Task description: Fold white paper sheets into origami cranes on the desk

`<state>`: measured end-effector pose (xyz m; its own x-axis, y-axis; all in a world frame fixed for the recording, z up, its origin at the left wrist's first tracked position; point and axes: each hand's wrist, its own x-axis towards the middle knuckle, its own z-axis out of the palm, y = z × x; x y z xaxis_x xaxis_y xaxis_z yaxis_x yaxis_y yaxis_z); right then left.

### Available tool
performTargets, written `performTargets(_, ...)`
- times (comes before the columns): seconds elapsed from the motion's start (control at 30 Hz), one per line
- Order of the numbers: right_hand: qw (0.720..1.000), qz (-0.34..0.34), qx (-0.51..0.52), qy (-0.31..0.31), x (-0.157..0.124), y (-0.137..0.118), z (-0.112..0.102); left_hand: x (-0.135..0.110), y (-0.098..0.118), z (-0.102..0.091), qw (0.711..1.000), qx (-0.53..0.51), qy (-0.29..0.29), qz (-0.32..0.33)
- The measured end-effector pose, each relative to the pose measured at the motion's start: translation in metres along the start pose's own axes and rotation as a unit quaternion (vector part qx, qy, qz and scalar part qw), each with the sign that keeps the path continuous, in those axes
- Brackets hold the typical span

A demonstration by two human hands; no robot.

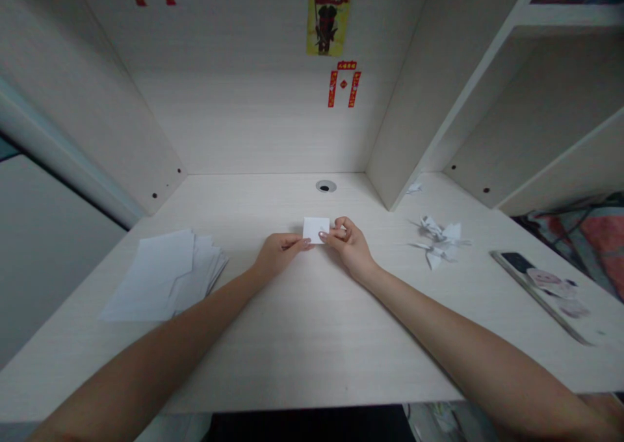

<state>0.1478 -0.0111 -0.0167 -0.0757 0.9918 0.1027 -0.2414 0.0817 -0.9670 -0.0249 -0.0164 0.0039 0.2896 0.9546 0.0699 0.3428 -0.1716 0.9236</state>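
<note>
1. Two forearms (pixel 160 348) are pointing from the lower corners over the pale bench (pixel 292 357), toward its middle.
2. Left hand (pixel 277 255) is pinching the small white paper (pixel 316 225) at its lower left corner; this grip is clamped on it, with the thumb showing in front.
3. Right hand (pixel 355 250) is pinching the same paper near its lower right corner, so this grip is also clamped on it, the thumb lying on its face.
4. Between both hands the paper is facing the camera, nearer than the round hole (pixel 326 186); whether it is touching the bench, I cannot tell.
5. On the left, white sheets (pixel 160 273) are lying in an uneven, overlapping pile.
6. On the right, folded papers (pixel 441 234) with pointed tips are lying in a cluster.
7. Farther right, a phone (pixel 543 286) is lying with its back facing up, near a cloth (pixel 602 234).
8. On the back wall (pixel 244 91), a poster (pixel 329 16) and red stickers (pixel 333 90) are showing.
</note>
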Motion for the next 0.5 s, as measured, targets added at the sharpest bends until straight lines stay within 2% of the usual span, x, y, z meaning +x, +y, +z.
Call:
performTargets(0.3, 1.0, -0.009, 0.017, 0.017, 0.0002, -0.0022, 0.0029, 0.0017, -0.0028, -0.0002, 1.0, -0.003, -0.003, -0.007)
performTargets(0.5, 0.999, -0.037, 0.003, 0.018, 0.0003, 0.0026, 0.0011, -0.0004, -0.0012, -0.0002, 0.999, 0.004, -0.038, -0.021)
